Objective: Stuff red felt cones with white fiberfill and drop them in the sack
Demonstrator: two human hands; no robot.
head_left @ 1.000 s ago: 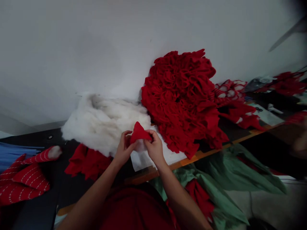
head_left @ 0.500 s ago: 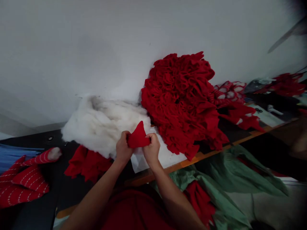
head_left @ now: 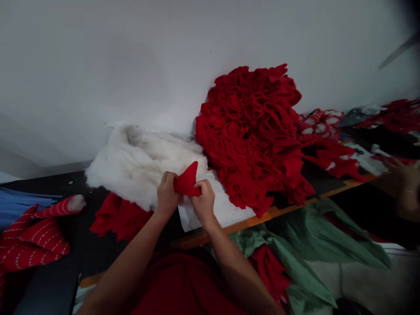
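Note:
Between my two hands is a small pointed piece of red fabric (head_left: pixel 188 180), its tip upward. My left hand (head_left: pixel 168 192) grips its left side, fingers curled round the edge. With fingers and thumb closed, my right hand (head_left: pixel 204 199) pinches its lower right corner. Both hands are above the table's front part, just over a white sheet (head_left: pixel 226 212). Right behind them lies a heap of white stuffing (head_left: pixel 144 162). A large pile of red fabric pieces (head_left: pixel 249 140) rises behind and to the right of my right hand.
A smaller red cloth pile (head_left: pixel 120 216) lies left of my arms. Striped red pieces (head_left: pixel 44 243) sit at the far left. Green sacking (head_left: pixel 285 253) hangs below the wooden table edge (head_left: pixel 282 212). Another person's hand (head_left: pixel 405 175) is at the far right. A wall stands behind.
My hands and the red fabric have shifted slightly, and the fabric's tip leans more to the right. At the far right, another person's hand has come into view over the table.

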